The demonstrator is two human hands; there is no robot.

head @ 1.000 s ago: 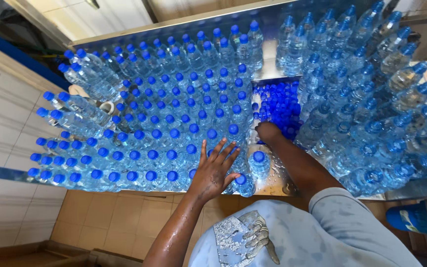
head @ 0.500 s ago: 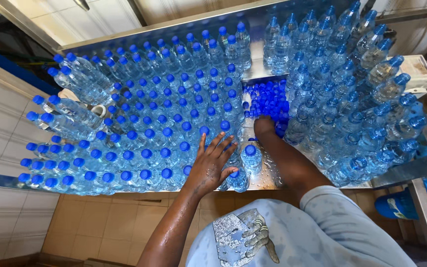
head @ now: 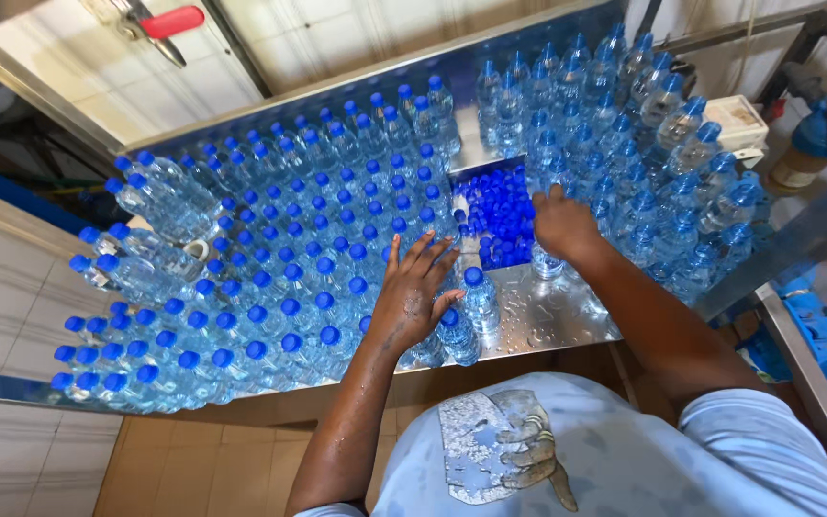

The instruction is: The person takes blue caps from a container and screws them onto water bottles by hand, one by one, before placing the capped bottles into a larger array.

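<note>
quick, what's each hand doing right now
Left hand: open, fingers spread flat on the capped bottles.
Right hand: knuckles up at the loose blue caps; its grip cannot be told.

White tiled walls (head: 327, 43), tan tiled floor (head: 193, 469), wet steel table (head: 557, 321).

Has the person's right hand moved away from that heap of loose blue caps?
No. The right hand stays at the heap of loose blue plastic caps, at its right edge.

My shirt (head: 624, 450) is pale blue with a grey print. The clear bottles (head: 270, 278) wear blue caps; loose caps (head: 500, 215) are blue on the silver table (head: 557, 321).
</note>
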